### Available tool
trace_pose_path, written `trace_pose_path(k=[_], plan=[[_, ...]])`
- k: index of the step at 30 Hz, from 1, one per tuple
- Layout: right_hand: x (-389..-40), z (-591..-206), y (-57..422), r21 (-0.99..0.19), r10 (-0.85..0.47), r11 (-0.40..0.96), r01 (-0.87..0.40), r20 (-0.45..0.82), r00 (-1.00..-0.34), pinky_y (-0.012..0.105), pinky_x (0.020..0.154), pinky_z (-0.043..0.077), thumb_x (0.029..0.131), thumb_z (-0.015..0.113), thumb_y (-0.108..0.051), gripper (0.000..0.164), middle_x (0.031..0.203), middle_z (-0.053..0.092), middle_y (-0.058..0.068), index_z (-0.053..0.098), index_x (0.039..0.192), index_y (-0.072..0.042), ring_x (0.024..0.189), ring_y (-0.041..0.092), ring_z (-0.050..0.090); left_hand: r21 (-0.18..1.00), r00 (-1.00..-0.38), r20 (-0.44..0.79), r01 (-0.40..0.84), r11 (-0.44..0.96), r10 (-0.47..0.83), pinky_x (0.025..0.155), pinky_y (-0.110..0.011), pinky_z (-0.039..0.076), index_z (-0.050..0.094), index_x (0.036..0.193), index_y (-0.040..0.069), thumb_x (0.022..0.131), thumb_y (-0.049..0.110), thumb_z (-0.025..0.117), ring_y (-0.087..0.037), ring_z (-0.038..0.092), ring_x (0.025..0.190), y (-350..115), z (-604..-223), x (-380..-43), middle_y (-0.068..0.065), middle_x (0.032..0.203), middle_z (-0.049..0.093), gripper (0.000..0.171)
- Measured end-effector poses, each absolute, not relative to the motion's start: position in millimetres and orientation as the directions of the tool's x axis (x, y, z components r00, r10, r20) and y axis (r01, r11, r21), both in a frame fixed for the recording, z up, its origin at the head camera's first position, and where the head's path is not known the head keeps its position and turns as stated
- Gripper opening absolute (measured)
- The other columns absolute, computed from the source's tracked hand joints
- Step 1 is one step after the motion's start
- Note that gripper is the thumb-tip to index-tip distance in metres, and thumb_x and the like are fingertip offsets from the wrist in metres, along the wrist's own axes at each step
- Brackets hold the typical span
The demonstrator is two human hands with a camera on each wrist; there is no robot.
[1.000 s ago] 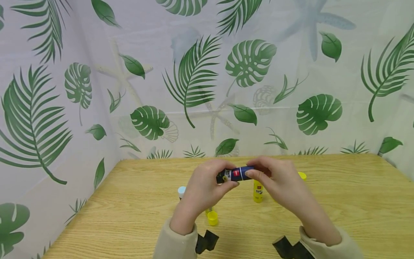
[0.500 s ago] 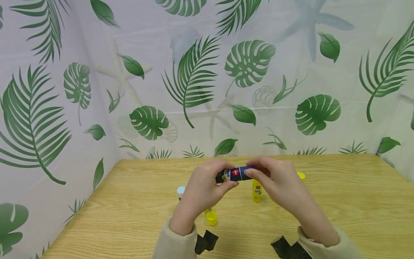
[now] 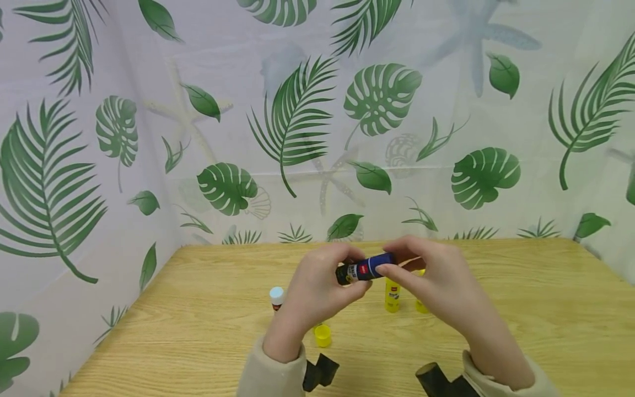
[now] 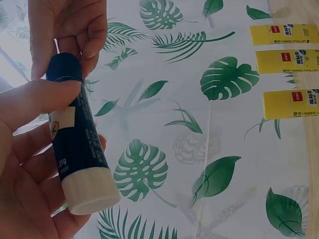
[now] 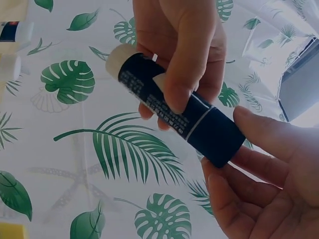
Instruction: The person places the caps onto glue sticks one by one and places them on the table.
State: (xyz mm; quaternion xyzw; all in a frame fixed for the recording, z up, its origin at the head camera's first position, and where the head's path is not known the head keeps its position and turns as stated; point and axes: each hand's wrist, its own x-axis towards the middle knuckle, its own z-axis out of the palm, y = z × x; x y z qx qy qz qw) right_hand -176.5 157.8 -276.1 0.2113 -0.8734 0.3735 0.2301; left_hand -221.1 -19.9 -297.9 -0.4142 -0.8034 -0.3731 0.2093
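Note:
A dark blue glue stick [image 3: 366,268] is held in the air above the table, its capped end tilted up to the right. My left hand [image 3: 317,284] grips its body, thumb on the near side, as the left wrist view shows. With thumb and fingers, my right hand [image 3: 441,278] pinches the blue cap [image 5: 217,137], which sits on the stick. A cream-white base [image 4: 92,191] forms the other end. Behind the hands stand yellow glue sticks [image 3: 392,296], partly hidden by the right hand in the head view.
On the wooden table [image 3: 198,331], a thing with a pale blue-white top [image 3: 276,296] stands behind the left wrist. A yellow round end [image 3: 323,335] shows between the forearms. Leaf-printed cloth [image 3: 297,138] rises behind and at the left.
The hands have shifted slightly, and the glue stick's capped end now tilts higher. My right hand has moved a little to the right, still pinching the cap; the left still grips the body.

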Motion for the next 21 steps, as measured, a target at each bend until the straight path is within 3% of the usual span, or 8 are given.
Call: trace_pose_path(k=[5,10,21], plan=[[-175,-272,156,-0.576,-0.16,0.6,-0.556,0.594,-0.788,0.026,0.067,0.049,0.077,0.069,-0.013,0.027,0.091,0.062,0.006,0.06,0.1,-0.003,0.077,0.016,0.06,0.426,-0.565,0.66,0.825,0.372,0.495,0.06,-0.016,0.043,0.061,0.09,0.009,0.072,0.012,0.072,-0.006,0.05,0.071,-16,-297,-219,0.004,0.082,0.059,0.022],[-175,-268,151,-0.602,-0.134,0.587,-0.541,0.587,-0.798,0.029,0.069,0.049,0.077,0.069,-0.016,0.03,0.093,0.062,0.007,0.06,0.103,-0.002,0.078,0.017,0.06,0.452,-0.595,0.655,0.803,0.388,0.467,0.055,-0.014,0.042,0.06,0.095,0.008,0.071,0.014,0.074,-0.007,0.049,0.069,-15,-296,-216,0.001,0.085,0.058,0.028],[-186,-277,142,-0.66,-0.129,0.537,-0.525,0.551,-0.825,0.026,0.066,0.049,0.079,0.067,-0.013,0.029,0.089,0.061,0.006,0.057,0.103,-0.001,0.078,0.015,0.06,0.492,-0.649,0.636,0.758,0.428,0.419,0.056,-0.016,0.044,0.057,0.09,0.006,0.07,0.014,0.075,-0.01,0.052,0.073,-20,-298,-218,-0.001,0.083,0.055,0.028]])
